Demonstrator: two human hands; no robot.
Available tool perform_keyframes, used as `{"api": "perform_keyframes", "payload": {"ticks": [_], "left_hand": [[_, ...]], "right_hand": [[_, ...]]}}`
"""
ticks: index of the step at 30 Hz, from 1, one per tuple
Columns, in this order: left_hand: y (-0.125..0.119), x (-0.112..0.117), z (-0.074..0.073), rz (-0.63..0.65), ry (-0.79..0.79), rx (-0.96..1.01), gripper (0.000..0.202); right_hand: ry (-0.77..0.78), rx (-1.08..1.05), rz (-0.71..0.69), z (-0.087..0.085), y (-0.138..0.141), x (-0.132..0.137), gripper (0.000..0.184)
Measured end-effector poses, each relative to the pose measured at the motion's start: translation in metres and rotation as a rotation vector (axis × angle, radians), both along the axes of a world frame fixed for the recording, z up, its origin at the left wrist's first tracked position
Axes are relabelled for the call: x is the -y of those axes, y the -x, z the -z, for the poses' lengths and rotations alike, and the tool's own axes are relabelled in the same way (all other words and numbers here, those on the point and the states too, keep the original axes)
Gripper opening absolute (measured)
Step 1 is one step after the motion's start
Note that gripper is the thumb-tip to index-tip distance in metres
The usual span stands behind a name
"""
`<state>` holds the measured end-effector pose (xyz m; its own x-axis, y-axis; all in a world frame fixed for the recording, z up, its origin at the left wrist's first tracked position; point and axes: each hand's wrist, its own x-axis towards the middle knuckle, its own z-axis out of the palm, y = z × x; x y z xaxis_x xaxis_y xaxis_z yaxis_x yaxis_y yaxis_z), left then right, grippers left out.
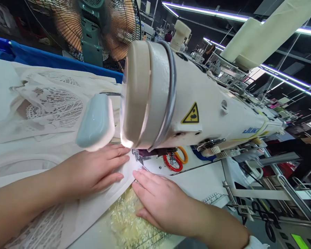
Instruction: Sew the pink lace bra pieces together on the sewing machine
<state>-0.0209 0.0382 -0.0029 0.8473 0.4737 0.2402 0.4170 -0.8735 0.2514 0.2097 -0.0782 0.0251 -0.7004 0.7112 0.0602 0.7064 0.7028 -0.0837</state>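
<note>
White fabric lies on the sewing machine's bed, its straight edge running up to the presser foot. My left hand rests flat on this fabric just left of the foot, fingers stretched out. Close to the foot on the right, my right hand has its fingertips at the fabric's edge. Its fingers are extended and its thumb is apart, above a clear plastic packet with pale yellow contents. The sewing machine head leans over both hands and partly hides the needle area.
Scissors with red and orange handles lie behind the foot. White lace pieces are spread at the left, near a pale blue rounded part. A fan stands behind the table. Ruler markings show on the table.
</note>
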Motion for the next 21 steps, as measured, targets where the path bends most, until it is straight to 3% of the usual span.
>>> {"api": "perform_keyframes", "payload": {"ticks": [3,6,9,13,16,21], "left_hand": [[-0.004,-0.002,-0.010,0.122,-0.079,0.066,0.030],[-0.011,0.013,-0.018,0.196,-0.151,0.058,0.030],[-0.014,0.038,-0.017,0.165,-0.195,-0.032,0.032],[-0.006,0.059,-0.004,0.076,-0.195,-0.042,0.041],[0.003,0.057,0.002,0.067,-0.189,-0.054,0.051],[0.009,0.038,-0.001,0.152,-0.194,-0.089,0.051]], "right_hand": [[-0.038,-0.010,0.010,0.005,0.001,0.000,0.048],[-0.075,-0.026,0.018,0.008,0.002,0.000,0.047],[-0.101,-0.052,0.030,0.010,0.002,0.001,0.047],[-0.122,-0.092,0.019,0.010,0.001,0.002,0.047],[-0.091,-0.077,0.026,0.010,0.002,0.002,0.049],[-0.087,-0.056,0.041,0.011,0.003,0.002,0.051]]}}
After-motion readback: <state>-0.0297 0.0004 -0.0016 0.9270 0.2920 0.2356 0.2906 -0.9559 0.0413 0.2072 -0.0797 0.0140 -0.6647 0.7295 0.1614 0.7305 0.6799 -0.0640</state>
